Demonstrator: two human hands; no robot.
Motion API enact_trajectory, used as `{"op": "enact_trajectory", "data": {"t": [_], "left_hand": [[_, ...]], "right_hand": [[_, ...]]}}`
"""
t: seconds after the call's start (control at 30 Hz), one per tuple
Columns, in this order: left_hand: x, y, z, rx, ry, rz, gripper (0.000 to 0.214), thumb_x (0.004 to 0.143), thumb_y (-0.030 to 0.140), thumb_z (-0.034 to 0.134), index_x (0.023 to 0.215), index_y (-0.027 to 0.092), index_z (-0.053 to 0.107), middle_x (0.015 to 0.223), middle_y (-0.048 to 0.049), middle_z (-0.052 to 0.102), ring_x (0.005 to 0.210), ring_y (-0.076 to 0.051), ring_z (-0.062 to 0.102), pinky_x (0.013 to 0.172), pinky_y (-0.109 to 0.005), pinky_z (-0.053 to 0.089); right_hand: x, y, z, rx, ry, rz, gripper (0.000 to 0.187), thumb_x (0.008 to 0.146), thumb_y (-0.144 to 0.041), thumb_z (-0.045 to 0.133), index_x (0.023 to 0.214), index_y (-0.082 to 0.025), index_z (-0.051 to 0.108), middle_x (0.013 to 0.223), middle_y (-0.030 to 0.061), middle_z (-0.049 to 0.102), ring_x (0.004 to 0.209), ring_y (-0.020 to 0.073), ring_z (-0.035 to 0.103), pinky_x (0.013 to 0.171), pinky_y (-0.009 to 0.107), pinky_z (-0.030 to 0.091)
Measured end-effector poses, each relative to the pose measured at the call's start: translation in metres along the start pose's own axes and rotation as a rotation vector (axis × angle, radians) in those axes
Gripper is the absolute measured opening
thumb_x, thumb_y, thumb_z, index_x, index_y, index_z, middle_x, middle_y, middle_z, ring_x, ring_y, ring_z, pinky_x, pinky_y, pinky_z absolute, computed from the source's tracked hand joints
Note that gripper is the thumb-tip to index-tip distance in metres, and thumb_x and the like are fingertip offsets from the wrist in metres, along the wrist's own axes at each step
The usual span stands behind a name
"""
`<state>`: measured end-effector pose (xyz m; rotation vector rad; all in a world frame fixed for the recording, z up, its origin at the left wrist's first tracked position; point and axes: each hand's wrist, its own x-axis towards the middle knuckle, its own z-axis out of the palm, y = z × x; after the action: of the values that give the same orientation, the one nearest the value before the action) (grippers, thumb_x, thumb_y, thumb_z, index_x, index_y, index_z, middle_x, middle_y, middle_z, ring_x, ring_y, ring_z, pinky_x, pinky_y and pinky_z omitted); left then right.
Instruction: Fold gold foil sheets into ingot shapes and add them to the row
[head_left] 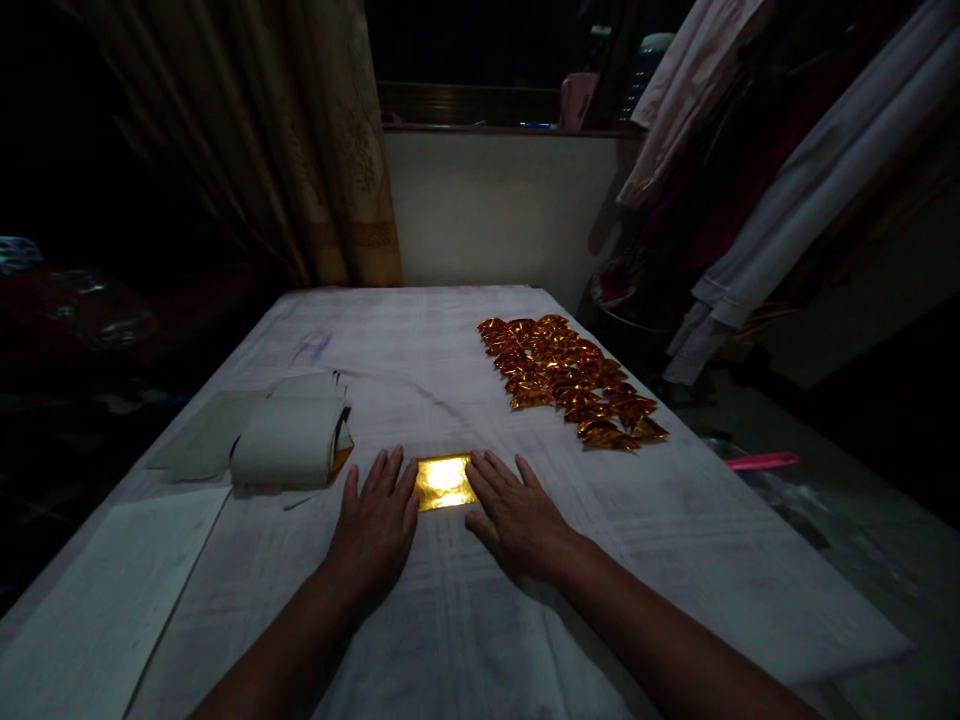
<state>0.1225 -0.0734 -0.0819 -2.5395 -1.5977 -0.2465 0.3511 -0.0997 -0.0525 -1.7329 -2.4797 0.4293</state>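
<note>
A small rectangle of shiny gold foil paper (445,483) lies flat on the cloth-covered table between my hands. My left hand (376,510) rests palm down with its fingers stretched, touching the foil's left edge. On the other side, my right hand (514,510) is laid flat, fingertips pressing the foil's right edge and the thumb apart. Whatever lies under the palms is hidden. Left of my left hand sits a curved stack of pale paper sheets (286,440), with a bit of gold showing at its right end. Folded gold foil pieces (559,370) stand in rows at the right.
A large white sheet (112,590) covers the table's near left. The table's right edge (750,500) drops to the floor, where a pink handle (763,461) shows. Clothes (817,170) hang at the right, and a curtain (300,130) hangs behind the table's left side.
</note>
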Motion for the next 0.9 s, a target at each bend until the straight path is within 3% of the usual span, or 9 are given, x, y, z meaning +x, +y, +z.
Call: {"op": "enact_trajectory", "data": {"t": [0.13, 0.27, 0.43, 0.57, 0.77, 0.9], "left_hand": [[0.001, -0.001, -0.005, -0.052, 0.123, 0.103, 0.046, 0.100, 0.023, 0.040, 0.144, 0.018, 0.053, 0.158, -0.0149, 0.043, 0.148, -0.033, 0.035, 0.120, -0.063, 0.021], [0.002, -0.002, -0.008, -0.154, 0.052, 0.297, 0.042, 0.103, 0.029, 0.043, 0.142, 0.025, 0.054, 0.151, -0.0085, 0.054, 0.143, -0.027, 0.044, 0.122, -0.058, 0.020], [0.000, 0.001, -0.010, -0.151, 0.015, 0.239, 0.042, 0.102, 0.031, 0.045, 0.143, 0.029, 0.055, 0.150, -0.0073, 0.055, 0.146, -0.031, 0.040, 0.121, -0.064, 0.016], [-0.001, 0.002, -0.012, -0.140, 0.011, 0.199, 0.045, 0.101, 0.033, 0.047, 0.146, 0.034, 0.052, 0.153, -0.0072, 0.051, 0.147, -0.036, 0.036, 0.118, -0.068, 0.019], [-0.001, 0.001, -0.018, -0.148, 0.032, 0.173, 0.037, 0.099, 0.033, 0.055, 0.135, 0.032, 0.062, 0.149, -0.0078, 0.056, 0.143, -0.037, 0.041, 0.116, -0.070, 0.020], [0.002, 0.002, -0.029, -0.195, 0.089, 0.212, 0.022, 0.096, 0.030, 0.061, 0.115, 0.025, 0.071, 0.130, -0.0083, 0.069, 0.128, -0.033, 0.056, 0.115, -0.065, 0.027]], "right_hand": [[-0.001, 0.002, 0.001, -0.004, 0.001, -0.005, 0.066, 0.104, -0.050, 0.041, 0.157, -0.012, 0.033, 0.164, 0.0141, 0.023, 0.154, 0.0294, 0.019, 0.124, 0.059, 0.012], [0.001, 0.001, 0.003, -0.024, 0.023, -0.018, 0.065, 0.104, -0.050, 0.041, 0.156, -0.011, 0.035, 0.163, 0.0146, 0.026, 0.153, 0.0304, 0.022, 0.124, 0.061, 0.014], [0.000, -0.015, 0.010, -0.050, 0.154, -0.071, 0.064, 0.102, -0.049, 0.046, 0.153, -0.011, 0.040, 0.162, 0.0166, 0.030, 0.152, 0.0313, 0.025, 0.124, 0.061, 0.013], [-0.007, -0.023, 0.017, -0.011, 0.136, -0.208, 0.063, 0.102, -0.048, 0.047, 0.156, -0.017, 0.035, 0.160, 0.0119, 0.035, 0.150, 0.0287, 0.031, 0.124, 0.059, 0.019], [-0.027, 0.004, 0.016, -0.009, 0.100, -0.139, 0.058, 0.103, -0.045, 0.046, 0.154, -0.018, 0.040, 0.160, 0.0117, 0.037, 0.150, 0.0289, 0.031, 0.123, 0.060, 0.019], [-0.028, 0.010, 0.012, -0.033, 0.139, -0.115, 0.056, 0.102, -0.043, 0.049, 0.152, -0.018, 0.044, 0.158, 0.0115, 0.041, 0.147, 0.0309, 0.036, 0.122, 0.062, 0.020]]}}
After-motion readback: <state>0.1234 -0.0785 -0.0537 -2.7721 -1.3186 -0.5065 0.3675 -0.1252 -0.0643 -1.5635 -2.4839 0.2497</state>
